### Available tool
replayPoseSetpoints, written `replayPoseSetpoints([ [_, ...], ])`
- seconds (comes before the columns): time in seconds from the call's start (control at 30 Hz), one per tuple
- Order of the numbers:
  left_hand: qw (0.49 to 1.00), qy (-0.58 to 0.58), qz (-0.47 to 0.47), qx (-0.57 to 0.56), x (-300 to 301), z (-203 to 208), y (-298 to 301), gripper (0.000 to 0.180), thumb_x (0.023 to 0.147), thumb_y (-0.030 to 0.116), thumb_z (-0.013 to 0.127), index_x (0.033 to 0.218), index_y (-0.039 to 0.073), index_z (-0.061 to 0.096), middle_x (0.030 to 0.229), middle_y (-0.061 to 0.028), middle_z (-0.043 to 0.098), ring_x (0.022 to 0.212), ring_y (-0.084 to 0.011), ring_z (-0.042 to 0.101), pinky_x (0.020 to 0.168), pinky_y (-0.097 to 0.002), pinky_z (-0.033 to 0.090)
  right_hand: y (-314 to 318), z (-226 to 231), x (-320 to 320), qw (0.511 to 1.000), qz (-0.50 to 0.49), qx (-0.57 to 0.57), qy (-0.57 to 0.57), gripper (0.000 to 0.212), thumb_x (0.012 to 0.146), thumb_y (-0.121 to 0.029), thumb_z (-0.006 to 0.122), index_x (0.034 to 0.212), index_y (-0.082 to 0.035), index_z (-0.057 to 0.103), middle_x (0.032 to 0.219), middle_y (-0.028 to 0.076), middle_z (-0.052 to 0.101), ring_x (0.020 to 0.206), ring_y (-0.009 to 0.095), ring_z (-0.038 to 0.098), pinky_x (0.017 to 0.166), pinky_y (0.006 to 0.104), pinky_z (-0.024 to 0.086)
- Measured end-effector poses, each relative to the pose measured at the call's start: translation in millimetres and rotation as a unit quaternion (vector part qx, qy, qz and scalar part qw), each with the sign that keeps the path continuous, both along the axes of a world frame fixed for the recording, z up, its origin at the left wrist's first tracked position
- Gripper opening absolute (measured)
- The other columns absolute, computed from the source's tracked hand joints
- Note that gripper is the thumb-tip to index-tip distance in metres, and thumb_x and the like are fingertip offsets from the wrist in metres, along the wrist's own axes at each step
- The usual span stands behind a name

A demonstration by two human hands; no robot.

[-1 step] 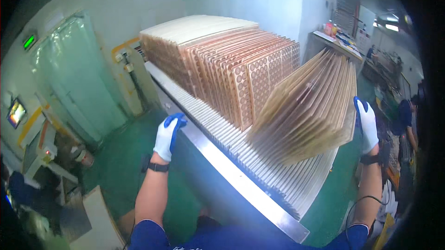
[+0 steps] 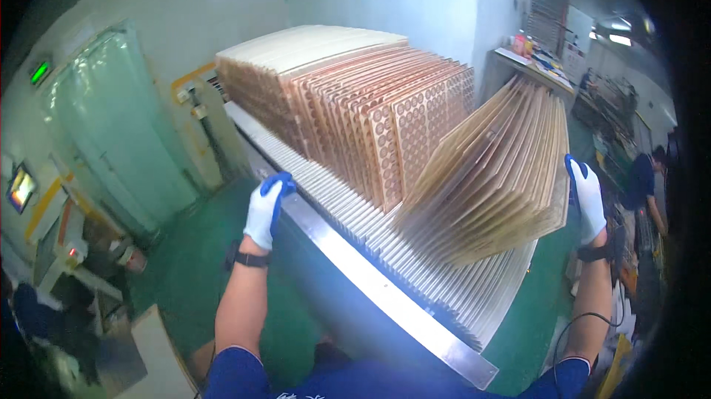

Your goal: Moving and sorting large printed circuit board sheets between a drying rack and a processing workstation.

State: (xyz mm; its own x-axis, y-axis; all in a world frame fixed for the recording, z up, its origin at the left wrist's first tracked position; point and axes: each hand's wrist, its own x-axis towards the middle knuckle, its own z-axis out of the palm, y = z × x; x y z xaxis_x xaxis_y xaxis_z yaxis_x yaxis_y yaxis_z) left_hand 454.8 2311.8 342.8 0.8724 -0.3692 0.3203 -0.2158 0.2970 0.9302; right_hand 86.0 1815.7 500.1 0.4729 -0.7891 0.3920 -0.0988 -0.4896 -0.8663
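My left hand [image 2: 266, 203], in a white glove with blue-coated fingers, is closed over the edge of a long metal rail [image 2: 333, 243] along a slotted rack. My right hand [image 2: 588, 195], gloved alike, is at the right edge of a fanned batch of thin brownish panels [image 2: 492, 177]. Its fingers look stretched out and apart, partly turned from view; contact with the panels is hard to judge. These panels lean in the rack's pale ridged slots [image 2: 474, 303]. Behind them stand many copper-coloured panels with round patterns [image 2: 429, 121], upright and closely spaced.
Pale-topped panels [image 2: 311, 44] fill the rack's far end. A translucent strip curtain [image 2: 111, 132] hangs at left, near a small screen [image 2: 22, 184]. A cluttered desk [image 2: 537, 66] stands at the far right. Another person [image 2: 644, 184] is at the right edge. The floor is green.
The view has shifted slightly, so the rack and walls sit a little further left. My left hand's fingers sit more curled over the rail. The right hand has hardly moved.
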Motion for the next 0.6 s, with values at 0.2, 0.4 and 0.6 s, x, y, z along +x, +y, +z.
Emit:
replayPoseSetpoints([
  [0.2, 0.985, -0.096, 0.139, 0.030, 167.6, 23.9, -67.8, 0.024, 0.087, 0.009, 0.060, 0.108, -0.002, 0.062, 0.102, -0.0075, 0.065, 0.091, -0.0165, 0.061, 0.083, -0.0299, 0.049, -7.6, 17.5, -0.1, 0.983, -0.048, -0.105, 0.145, 0.038, 0.088, -0.032, 0.061, 0.066, -0.001, 0.058, 0.056, -0.001, 0.048, 0.051, 0.008, 0.042, 0.048, 0.0297, 0.034],
  [0.4, 0.932, -0.212, 0.280, 0.094, 247.6, 28.9, -98.1, 0.024, 0.081, 0.020, 0.068, 0.097, 0.002, 0.063, 0.092, -0.0144, 0.066, 0.087, -0.0293, 0.064, 0.079, -0.0386, 0.050, -14.6, 31.0, 23.5, 0.967, -0.078, -0.117, 0.214, 0.032, 0.086, -0.022, 0.061, 0.068, 0.004, 0.061, 0.054, 0.001, 0.047, 0.052, 0.008, 0.042, 0.049, 0.0323, 0.036],
  [0.6, 0.912, -0.254, 0.274, 0.171, 229.9, 50.3, -110.5, 0.021, 0.079, 0.025, 0.070, 0.084, 0.005, 0.064, 0.080, -0.0149, 0.066, 0.075, -0.0316, 0.063, 0.068, -0.0419, 0.049, 12.9, 53.0, 24.6, 0.955, -0.092, -0.086, 0.270, 0.034, 0.086, -0.024, 0.064, 0.071, 0.006, 0.064, 0.057, -0.003, 0.051, 0.055, 0.005, 0.043, 0.049, 0.0286, 0.035],
])
